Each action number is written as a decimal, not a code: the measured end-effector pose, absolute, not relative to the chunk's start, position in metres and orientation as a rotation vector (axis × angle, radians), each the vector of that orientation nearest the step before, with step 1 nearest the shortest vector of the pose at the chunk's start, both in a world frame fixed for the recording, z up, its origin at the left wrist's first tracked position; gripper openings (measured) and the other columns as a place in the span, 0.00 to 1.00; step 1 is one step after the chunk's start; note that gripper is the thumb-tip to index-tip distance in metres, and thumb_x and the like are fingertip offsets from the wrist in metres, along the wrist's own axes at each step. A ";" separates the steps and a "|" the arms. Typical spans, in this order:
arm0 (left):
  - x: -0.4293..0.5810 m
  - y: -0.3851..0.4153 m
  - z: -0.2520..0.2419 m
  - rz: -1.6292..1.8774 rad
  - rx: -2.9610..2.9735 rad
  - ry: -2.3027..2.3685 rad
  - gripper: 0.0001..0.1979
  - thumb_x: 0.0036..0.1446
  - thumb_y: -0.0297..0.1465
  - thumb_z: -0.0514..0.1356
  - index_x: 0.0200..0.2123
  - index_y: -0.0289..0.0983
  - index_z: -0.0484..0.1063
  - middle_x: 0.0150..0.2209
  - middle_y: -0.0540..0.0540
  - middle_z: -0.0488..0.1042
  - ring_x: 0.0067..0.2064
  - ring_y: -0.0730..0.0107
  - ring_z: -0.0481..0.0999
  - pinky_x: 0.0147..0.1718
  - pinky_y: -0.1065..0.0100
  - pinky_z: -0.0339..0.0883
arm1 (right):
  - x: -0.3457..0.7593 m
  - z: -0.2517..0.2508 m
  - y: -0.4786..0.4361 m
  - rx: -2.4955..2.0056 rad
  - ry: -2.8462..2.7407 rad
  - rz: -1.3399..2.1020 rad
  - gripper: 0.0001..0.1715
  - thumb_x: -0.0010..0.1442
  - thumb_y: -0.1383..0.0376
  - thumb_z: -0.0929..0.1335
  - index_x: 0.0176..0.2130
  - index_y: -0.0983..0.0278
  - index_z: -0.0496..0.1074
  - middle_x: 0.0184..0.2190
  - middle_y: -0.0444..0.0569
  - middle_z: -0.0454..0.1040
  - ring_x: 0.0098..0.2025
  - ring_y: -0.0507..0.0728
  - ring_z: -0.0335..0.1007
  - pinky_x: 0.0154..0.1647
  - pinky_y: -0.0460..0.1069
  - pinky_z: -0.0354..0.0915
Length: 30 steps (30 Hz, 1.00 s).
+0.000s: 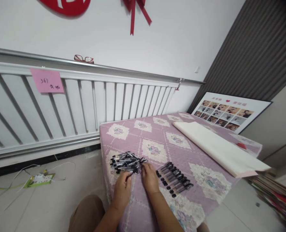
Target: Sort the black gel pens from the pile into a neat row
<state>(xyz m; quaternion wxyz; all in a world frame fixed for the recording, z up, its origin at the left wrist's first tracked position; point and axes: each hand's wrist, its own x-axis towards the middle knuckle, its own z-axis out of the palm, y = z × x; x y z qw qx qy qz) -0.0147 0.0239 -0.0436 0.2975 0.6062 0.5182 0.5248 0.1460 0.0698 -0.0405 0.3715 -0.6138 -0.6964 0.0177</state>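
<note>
A heap of black-and-clear pens (pixel 125 161) lies on the flowered purple tablecloth (pixel 154 130), most of them pointing sideways. My left hand (pixel 122 186) is at the heap's near edge, its fingers curled in and its thumb on top. Whatever it may hold is hidden. Against the heap's right end, my right hand (pixel 150 176) has its fingers closed together beside small dark pen parts; what lies between them cannot be made out. To the right of that hand is a slanting row of several pens (pixel 176 176), with small black pieces (pixel 168 187) along their near ends.
A long off-white folded sheet (pixel 212 146) lies across the table's right side. Behind it leans a photo board (pixel 229 112). A white radiator (pixel 133 100) runs along the wall, with glasses (pixel 84 59) above it. A power strip (pixel 41 180) with cables sits on the floor at left.
</note>
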 end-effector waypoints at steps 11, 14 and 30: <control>-0.015 0.027 -0.041 1.360 1.584 1.383 0.12 0.58 0.32 0.50 0.40 0.38 0.71 0.40 0.45 0.74 0.44 0.64 0.72 0.46 0.61 0.65 | 0.143 -0.038 0.079 -1.634 -1.925 -0.008 0.16 0.57 0.71 0.63 0.42 0.61 0.74 0.41 0.53 0.72 0.44 0.60 0.67 0.47 0.52 0.65; -0.014 0.027 -0.041 1.359 1.577 1.390 0.11 0.58 0.32 0.50 0.40 0.38 0.71 0.40 0.45 0.74 0.43 0.64 0.72 0.45 0.60 0.65 | 0.144 -0.040 0.077 -1.595 -1.860 0.019 0.14 0.59 0.69 0.62 0.42 0.63 0.73 0.41 0.54 0.73 0.44 0.60 0.67 0.48 0.54 0.64; -0.015 0.029 -0.045 1.285 1.791 1.384 0.13 0.56 0.28 0.50 0.40 0.40 0.72 0.40 0.45 0.74 0.44 0.63 0.71 0.46 0.61 0.64 | 0.155 -0.035 0.034 -1.385 -1.162 0.640 0.18 0.54 0.53 0.66 0.37 0.63 0.72 0.34 0.49 0.77 0.38 0.57 0.72 0.42 0.50 0.66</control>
